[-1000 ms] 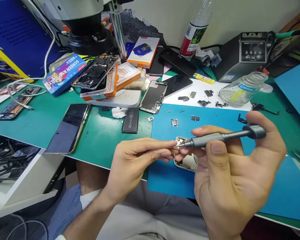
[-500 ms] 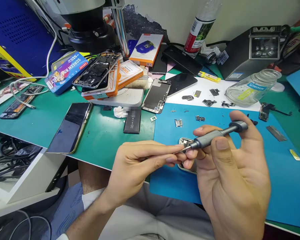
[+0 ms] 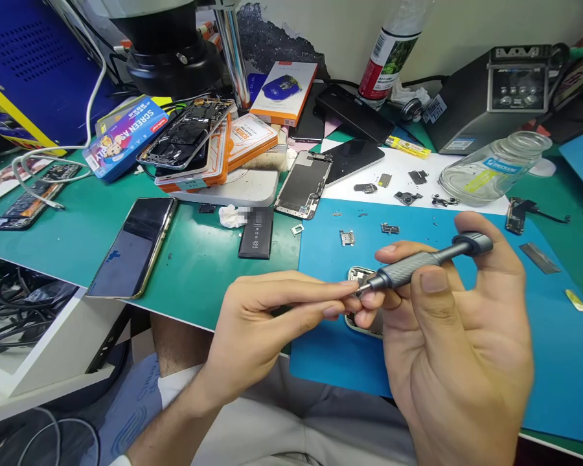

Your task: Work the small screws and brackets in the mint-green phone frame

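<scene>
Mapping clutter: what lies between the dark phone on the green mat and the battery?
Head view: only bare green mat between the phone and the battery. The white wad lies just behind that stretch.

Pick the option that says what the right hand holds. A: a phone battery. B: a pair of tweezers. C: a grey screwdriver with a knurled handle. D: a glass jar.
C: the right hand holds a grey screwdriver by its knurled handle, tip pointing at the left hand's fingertips, while the glass jar and the battery lie on the bench.
</scene>
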Motion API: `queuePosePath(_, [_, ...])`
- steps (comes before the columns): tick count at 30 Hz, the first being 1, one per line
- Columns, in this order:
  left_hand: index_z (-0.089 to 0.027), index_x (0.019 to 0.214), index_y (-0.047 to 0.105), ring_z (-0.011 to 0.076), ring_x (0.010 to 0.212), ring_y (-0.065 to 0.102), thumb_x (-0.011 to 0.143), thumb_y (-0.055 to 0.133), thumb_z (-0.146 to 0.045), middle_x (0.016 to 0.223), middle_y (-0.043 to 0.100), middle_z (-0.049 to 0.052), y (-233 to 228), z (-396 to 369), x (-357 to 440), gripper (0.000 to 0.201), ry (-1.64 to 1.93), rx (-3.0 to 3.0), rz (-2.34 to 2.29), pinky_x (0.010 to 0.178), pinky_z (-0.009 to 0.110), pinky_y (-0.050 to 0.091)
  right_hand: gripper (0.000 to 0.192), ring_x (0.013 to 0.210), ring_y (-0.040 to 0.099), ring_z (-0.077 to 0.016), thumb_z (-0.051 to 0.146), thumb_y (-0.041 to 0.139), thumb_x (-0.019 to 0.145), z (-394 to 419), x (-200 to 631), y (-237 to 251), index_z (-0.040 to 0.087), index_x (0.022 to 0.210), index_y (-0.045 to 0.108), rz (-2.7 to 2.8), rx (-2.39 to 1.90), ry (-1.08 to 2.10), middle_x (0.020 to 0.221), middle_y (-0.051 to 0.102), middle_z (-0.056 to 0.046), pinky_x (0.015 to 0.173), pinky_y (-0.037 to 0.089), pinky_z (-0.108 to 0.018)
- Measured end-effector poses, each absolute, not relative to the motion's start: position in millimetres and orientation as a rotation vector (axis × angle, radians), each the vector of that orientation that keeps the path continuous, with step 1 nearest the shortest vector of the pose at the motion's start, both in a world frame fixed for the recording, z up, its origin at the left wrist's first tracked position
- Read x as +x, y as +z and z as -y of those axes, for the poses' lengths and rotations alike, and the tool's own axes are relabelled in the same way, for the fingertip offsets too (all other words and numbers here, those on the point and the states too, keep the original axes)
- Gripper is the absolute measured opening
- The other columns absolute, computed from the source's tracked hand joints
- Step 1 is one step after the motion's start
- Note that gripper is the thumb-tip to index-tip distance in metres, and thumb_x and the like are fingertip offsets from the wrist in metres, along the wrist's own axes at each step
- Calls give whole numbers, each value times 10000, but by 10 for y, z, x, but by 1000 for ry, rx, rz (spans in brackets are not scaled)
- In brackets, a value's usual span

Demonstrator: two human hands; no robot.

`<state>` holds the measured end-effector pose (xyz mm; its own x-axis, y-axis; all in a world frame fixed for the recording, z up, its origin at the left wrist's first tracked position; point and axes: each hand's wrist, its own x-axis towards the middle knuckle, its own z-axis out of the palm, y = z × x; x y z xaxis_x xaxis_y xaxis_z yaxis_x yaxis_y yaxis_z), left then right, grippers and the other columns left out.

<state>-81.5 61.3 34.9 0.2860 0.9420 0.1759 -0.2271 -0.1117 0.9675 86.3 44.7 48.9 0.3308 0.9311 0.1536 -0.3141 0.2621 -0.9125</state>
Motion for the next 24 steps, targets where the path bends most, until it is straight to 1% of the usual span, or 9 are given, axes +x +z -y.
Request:
queuePosePath(4, [-392, 1226, 897, 88, 1025, 863, 1036, 840, -137, 1106, 912, -72, 335, -617, -833, 323, 1162, 1291, -727, 943, 130, 657, 459, 660, 752, -142, 334, 803, 1044, -449, 865, 480, 342, 1441, 573, 819, -920, 999, 1034, 764, 6, 532, 670, -238])
queuePosePath(9, [-393, 1243, 891, 86, 1031, 860, 1039, 839, -139, 1124, 911, -74, 318, -620, -836, 330, 1160, 1312, -707, 942, 133, 652, 470, 608, 711, -135, 340, 799, 1044, -444, 875, 495, 348, 1458, 576, 809, -951, 1013, 1026, 768, 3, 527, 669, -250])
queuePosePath(15, [-388, 1236, 894, 106, 1037, 866, 1035, 844, -144, 1127, 911, -69, 318, -614, -844, 320, 1160, 1313, -703, 947, 163, 668, 471, 608, 703, -146, 376, 836, 1012, -433, 878, 505, 387, 1428, 615, 785, -986, 1026, 1017, 762, 7, 509, 656, -260])
queuePosePath(18, [-400, 1240, 890, 109, 1031, 870, 1033, 844, -142, 1129, 910, -77, 321, -618, -848, 334, 1159, 1313, -709, 936, 164, 676, 502, 602, 695, -136, 399, 850, 1002, -440, 880, 506, 398, 1444, 611, 780, -986, 1043, 1024, 761, 10, 528, 661, -257])
queuePosePath(21, [-417, 1245, 885, 104, 1029, 872, 1033, 843, -144, 1134, 907, -92, 332, -609, -839, 348, 1141, 1332, -713, 932, 153, 675, 496, 611, 693, -110, 394, 850, 1010, -449, 907, 521, 377, 1444, 610, 732, -977, 1111, 1042, 761, 18, 537, 654, -223])
queuePosePath(24, [-428, 1225, 892, 92, 1017, 867, 1047, 831, -161, 1129, 906, -109, 350, -566, -817, 327, 1164, 1381, -851, 926, 140, 665, 424, 598, 675, -102, 354, 825, 1024, -434, 967, 538, 317, 1397, 627, 662, -985, 1107, 1025, 751, 17, 473, 609, -199])
